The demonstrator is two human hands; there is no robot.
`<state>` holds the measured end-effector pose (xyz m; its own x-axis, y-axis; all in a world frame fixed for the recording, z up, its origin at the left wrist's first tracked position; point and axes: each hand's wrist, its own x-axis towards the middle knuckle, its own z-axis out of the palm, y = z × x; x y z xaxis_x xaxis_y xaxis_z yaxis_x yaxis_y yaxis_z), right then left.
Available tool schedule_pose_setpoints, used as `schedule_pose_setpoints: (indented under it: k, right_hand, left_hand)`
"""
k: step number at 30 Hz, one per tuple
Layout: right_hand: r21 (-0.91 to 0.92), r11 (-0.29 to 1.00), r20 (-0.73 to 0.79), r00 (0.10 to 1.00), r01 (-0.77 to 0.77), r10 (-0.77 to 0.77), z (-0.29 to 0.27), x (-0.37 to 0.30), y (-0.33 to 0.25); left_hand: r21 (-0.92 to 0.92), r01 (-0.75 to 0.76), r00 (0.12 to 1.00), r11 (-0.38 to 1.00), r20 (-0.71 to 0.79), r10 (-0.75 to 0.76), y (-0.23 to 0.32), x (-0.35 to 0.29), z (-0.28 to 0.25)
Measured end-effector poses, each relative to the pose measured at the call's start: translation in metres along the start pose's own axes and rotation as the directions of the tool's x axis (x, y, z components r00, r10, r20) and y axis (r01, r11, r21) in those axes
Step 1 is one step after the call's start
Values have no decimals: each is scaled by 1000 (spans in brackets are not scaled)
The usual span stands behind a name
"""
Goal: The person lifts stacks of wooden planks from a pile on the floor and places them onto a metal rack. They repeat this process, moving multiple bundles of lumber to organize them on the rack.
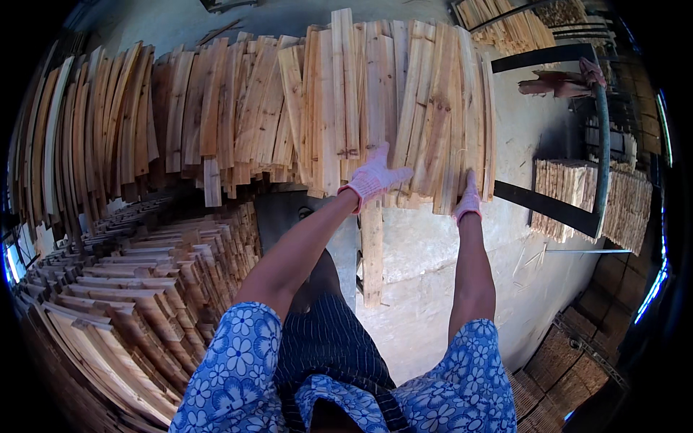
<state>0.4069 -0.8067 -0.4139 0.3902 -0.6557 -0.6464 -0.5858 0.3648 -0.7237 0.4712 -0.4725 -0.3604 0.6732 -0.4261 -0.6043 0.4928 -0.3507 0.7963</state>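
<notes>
A long row of wooden boards (438,119) lies side by side in front of me, their near ends uneven. My left hand (372,178), in a pale pink knitted glove, rests against the near ends at mid-row, thumb stretched to the right and fingers apart. Farther right, my right hand (469,199), gloved alike, lies along the boards near the row's right end, fingers pointing away from me. Its palm side is hidden. Neither hand is wrapped round a board. One narrow board (372,252) sticks out toward me below the row.
Stacked boards (155,289) fill the lower left. A metal frame (603,144) with a reddish cloth (556,83) stands right of the row, beside bundled wood (628,206). More wood (505,29) lies at the far right, and stacks (570,361) stand at the lower right. Concrete floor (419,260) shows below the row.
</notes>
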Motion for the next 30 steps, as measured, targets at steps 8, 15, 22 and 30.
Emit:
schedule_pose_setpoints:
  k: [8, 15, 22, 30]
  right_hand:
    - [31, 999, 36, 999, 13, -14, 36, -82, 9]
    - [151, 986, 82, 995, -64, 52, 37, -62, 18]
    - [251, 935, 364, 919, -251, 150, 15, -52, 29]
    - [-14, 977, 655, 736, -213, 170, 80, -165, 17]
  left_hand:
    - [-119, 280, 957, 953, -41, -286, 30, 47, 61]
    - [115, 386, 898, 915, -274, -344, 44, 58, 90]
    - [-9, 303, 930, 953, -215, -298, 33, 46, 68]
    - [-278, 183, 980, 943, -30, -199, 11, -38, -81]
